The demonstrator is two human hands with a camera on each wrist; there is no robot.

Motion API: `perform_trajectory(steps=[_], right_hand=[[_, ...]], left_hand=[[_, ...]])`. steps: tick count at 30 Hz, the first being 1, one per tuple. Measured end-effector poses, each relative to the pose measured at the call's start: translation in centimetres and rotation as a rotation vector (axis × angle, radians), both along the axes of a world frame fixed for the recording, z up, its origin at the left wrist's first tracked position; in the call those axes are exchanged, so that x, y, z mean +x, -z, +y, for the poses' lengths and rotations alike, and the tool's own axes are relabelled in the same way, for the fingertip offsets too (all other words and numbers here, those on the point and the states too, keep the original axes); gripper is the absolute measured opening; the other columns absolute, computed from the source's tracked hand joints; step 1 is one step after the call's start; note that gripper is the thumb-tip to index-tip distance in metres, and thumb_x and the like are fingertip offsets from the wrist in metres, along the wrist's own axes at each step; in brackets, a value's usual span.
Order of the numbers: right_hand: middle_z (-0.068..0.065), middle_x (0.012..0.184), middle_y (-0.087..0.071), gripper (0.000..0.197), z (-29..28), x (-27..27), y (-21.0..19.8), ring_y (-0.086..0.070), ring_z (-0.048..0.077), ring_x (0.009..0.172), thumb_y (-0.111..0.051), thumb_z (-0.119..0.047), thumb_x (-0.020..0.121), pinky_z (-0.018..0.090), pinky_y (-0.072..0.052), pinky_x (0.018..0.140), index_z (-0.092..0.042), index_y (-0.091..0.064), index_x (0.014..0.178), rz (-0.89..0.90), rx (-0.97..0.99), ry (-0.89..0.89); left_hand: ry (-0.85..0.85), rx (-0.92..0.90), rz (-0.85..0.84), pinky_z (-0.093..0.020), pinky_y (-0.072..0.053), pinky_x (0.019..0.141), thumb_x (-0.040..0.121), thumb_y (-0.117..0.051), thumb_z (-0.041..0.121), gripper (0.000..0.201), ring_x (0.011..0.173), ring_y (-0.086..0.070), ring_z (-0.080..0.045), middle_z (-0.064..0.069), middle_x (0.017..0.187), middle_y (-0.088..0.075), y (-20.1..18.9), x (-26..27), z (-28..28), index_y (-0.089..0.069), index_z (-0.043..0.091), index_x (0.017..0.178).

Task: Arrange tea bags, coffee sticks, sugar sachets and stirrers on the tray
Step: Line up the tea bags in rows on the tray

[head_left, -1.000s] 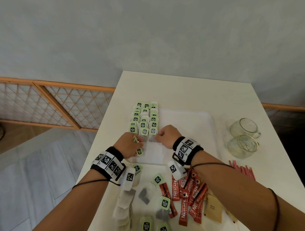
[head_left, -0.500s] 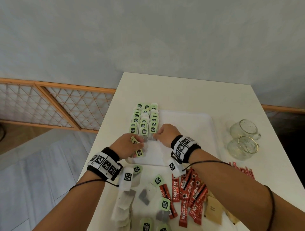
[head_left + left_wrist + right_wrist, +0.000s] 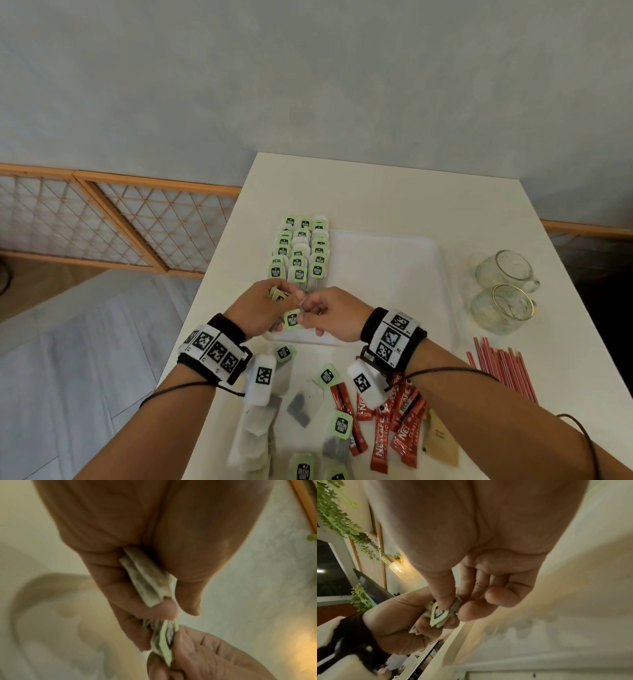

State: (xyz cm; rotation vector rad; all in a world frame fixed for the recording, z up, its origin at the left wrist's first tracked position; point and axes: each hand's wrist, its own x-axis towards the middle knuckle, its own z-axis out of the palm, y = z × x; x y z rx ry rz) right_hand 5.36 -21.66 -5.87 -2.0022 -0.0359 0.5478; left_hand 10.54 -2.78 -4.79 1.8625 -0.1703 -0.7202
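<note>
- Your left fingers (image 3: 120, 582) curl around a small bunch of tea bags (image 3: 145, 580), pressed in your palm.
- Your left hand (image 3: 255, 310) sits over the near left corner of the tray (image 3: 383, 274).
- Your right hand (image 3: 330, 317) is just beside it, and the two hands touch.
- Your right thumb and first finger pinch one green tag (image 3: 292, 318) from the bunch. Your other right fingers are curled in loosely.
- In the right wrist view you can see the thumb pressing flat on that tag (image 3: 439, 613).
- The tray is white and lies in the middle of the table (image 3: 376, 192).
- Three neat rows of bags (image 3: 301, 250) lie along the tray's left side, with the green tags facing up.
- The rows stop just past your hands.
- The rest of the tray is bare.
- More loose bags (image 3: 301, 404) lie in a messy pile on the table near you, below your wrists.
- Red coffee sticks (image 3: 394, 421) lie in a pile just right of the loose bags.
- A brown sachet (image 3: 440, 442) lies beside the sticks, partly under your right arm.
- Red stirrers (image 3: 503, 370) lie in a bunch on the table to the right, apart from the tray.
- Two glass cups (image 3: 501, 291) lie on their sides right of the tray, touching each other.
</note>
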Motion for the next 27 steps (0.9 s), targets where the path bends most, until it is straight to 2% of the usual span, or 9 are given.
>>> perform_trajectory(steps=[4, 8, 10, 13, 17, 18, 20, 22, 27], right_hand=[[0.003, 0.086, -0.072, 0.023, -0.7, -0.1, 0.5, -0.063, 0.008, 0.062, -0.067, -0.033, 0.096, 0.032, -0.055, 0.076, -0.01, -0.072, 0.098, -0.015, 0.005, 0.075], [-0.003, 0.082, -0.072, 0.019, -1.4, -0.2, 0.4, -0.063, 0.01, 0.063, -0.065, -0.035, 0.098, 0.032, -0.054, 0.075, -0.018, -0.069, 0.09, -0.03, 0.028, 0.13], [-0.005, 0.081, -0.072, 0.018, -1.4, -0.3, 0.2, -0.063, 0.01, 0.062, -0.064, -0.036, 0.098, 0.03, -0.053, 0.072, -0.022, -0.068, 0.088, -0.036, 0.037, 0.14], [-0.004, 0.081, -0.071, 0.019, -1.1, -0.4, 0.1, -0.062, 0.008, 0.061, -0.063, -0.036, 0.099, 0.026, -0.052, 0.07, -0.021, -0.069, 0.089, -0.032, 0.035, 0.125], [-0.001, 0.083, -0.071, 0.017, -0.7, -0.7, 0.0, -0.062, 0.009, 0.063, -0.063, -0.035, 0.099, 0.032, -0.055, 0.076, -0.022, -0.071, 0.091, -0.022, 0.036, 0.091], [0.001, 0.086, -0.072, 0.015, -0.6, -0.7, 0.0, -0.063, 0.009, 0.064, -0.065, -0.037, 0.097, 0.034, -0.055, 0.079, -0.023, -0.071, 0.097, -0.019, 0.043, 0.091], [0.004, 0.093, -0.074, 0.028, -0.5, -0.7, 0.0, -0.066, 0.01, 0.066, -0.07, -0.039, 0.094, 0.037, -0.056, 0.083, -0.022, -0.068, 0.117, -0.022, 0.053, 0.104], [0.007, 0.096, -0.073, 0.032, -0.4, -0.7, 0.1, -0.066, 0.011, 0.067, -0.071, -0.035, 0.093, 0.037, -0.056, 0.083, -0.021, -0.067, 0.122, -0.038, 0.064, 0.114], [0.017, 0.09, -0.071, 0.023, -0.1, -0.5, 0.5, -0.062, 0.008, 0.061, -0.066, -0.031, 0.097, 0.038, -0.056, 0.077, -0.009, -0.073, 0.101, -0.053, 0.011, 0.075]], left_hand=[[-0.061, -0.03, 0.036, -0.023, -0.041, 0.043, 0.099, -0.059, 0.038, 0.031, 0.049, -0.055, -0.017, -0.013, 0.062, -0.06, -0.4, -0.1, 0.3, -0.067, 0.008, 0.1], [-0.106, -0.046, 0.052, -0.022, -0.038, 0.043, 0.098, -0.062, 0.03, 0.026, 0.06, -0.062, -0.021, -0.011, 0.067, -0.06, -0.6, -0.2, 1.0, -0.064, 0.005, 0.092], [-0.055, -0.04, 0.041, -0.022, -0.04, 0.041, 0.093, -0.07, 0.024, 0.019, 0.055, -0.06, -0.018, -0.012, 0.068, -0.062, -0.7, -0.5, 1.3, -0.065, 0.006, 0.096], [0.01, -0.038, 0.021, -0.022, -0.042, 0.042, 0.089, -0.076, 0.021, 0.022, 0.049, -0.057, -0.013, -0.008, 0.062, -0.065, -0.9, -1.0, 1.2, -0.066, 0.008, 0.105], [-0.026, -0.018, -0.009, -0.024, -0.041, 0.044, 0.094, -0.069, 0.017, 0.022, 0.049, -0.057, -0.015, -0.012, 0.061, -0.061, -0.7, -1.0, 0.9, -0.064, -0.003, 0.101], [-0.043, -0.017, -0.004, -0.023, -0.041, 0.043, 0.095, -0.067, 0.017, 0.023, 0.047, -0.057, -0.014, -0.013, 0.06, -0.059, -0.6, -1.0, 0.8, -0.063, -0.006, 0.1], [-0.062, -0.022, 0.011, -0.023, -0.039, 0.042, 0.096, -0.066, 0.018, 0.025, 0.045, -0.056, -0.015, -0.015, 0.059, -0.058, -0.6, -1.0, 0.7, -0.062, -0.007, 0.098], [-0.064, -0.022, 0.018, -0.023, -0.038, 0.042, 0.096, -0.066, 0.019, 0.026, 0.044, -0.054, -0.015, -0.016, 0.059, -0.057, -0.6, -1.1, 0.7, -0.063, -0.007, 0.096], [-0.054, 0.005, 0.0, -0.023, -0.038, 0.041, 0.096, -0.067, 0.022, 0.025, 0.04, -0.051, -0.014, -0.017, 0.059, -0.06, -0.5, -1.3, 1.0, -0.065, -0.003, 0.092]])
